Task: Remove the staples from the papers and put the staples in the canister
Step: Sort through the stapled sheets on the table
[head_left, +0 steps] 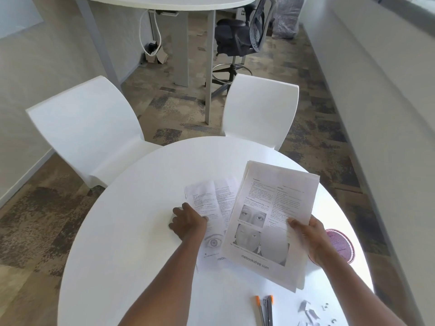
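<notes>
On the tabletop [141, 208], near centre, the left hand [188, 221] pinches a creased sheet [219, 196]. At 3 o'clock, right hand [312, 235] fingers grip a stack [270, 222] beside the canister [341, 245]. Staples [326, 307] lie at 5 o'clock.

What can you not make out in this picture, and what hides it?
Head view:
Canister: partly hidden by the right hand and held papers.
Orange-tipped tool: cut off by the bottom edge.
Left hand on the creased sheet: grip hidden by its own back.
Print: blurred.
</notes>
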A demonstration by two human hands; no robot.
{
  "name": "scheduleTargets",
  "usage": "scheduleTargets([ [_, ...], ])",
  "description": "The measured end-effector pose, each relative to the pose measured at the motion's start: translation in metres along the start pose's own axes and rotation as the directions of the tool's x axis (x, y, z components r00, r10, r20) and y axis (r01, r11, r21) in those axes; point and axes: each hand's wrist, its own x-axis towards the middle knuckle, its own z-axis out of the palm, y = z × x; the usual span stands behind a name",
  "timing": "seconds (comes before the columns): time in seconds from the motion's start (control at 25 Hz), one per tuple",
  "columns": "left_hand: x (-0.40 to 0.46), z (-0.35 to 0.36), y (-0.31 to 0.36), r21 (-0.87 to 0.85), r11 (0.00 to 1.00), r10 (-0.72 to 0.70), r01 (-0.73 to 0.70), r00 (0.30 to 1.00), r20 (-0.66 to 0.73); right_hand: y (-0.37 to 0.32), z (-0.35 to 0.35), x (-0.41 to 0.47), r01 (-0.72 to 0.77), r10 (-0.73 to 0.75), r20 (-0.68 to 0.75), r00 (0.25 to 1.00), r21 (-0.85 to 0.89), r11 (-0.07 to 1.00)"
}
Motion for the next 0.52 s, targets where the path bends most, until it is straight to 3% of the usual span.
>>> scheduleTargets([
  [0.16, 0.006, -0.003, 0.003, -0.051, 0.998, -0.035, 0.036, 0.999, 0.027, 0.001, -0.003, 0.002, -0.01, 0.01, 0.003, 1.0, 0.015, 1.0],
  [0.32, 0.0, -0.004, -0.003, -0.23, 0.967, 0.107, -0.112, 0.994, -0.034, 0.001, 0.001, -0.002, -0.022, 0.02, 0.045, 0.999, 0.023, 1.0],
  [0.4, -0.004, -0.005, -0.009, -0.371, 0.908, 0.195, -0.194, 0.98, -0.036, 0.004, 0.007, -0.004, -0.037, 0.037, 0.059, 0.998, 0.008, 0.999],
  [0.52, -0.005, -0.007, -0.013, -0.67, 0.741, 0.187, -0.038, 0.971, 0.152, 0.009, 0.02, -0.009, -0.069, 0.071, 0.097, 0.993, -0.02, 0.997],
])
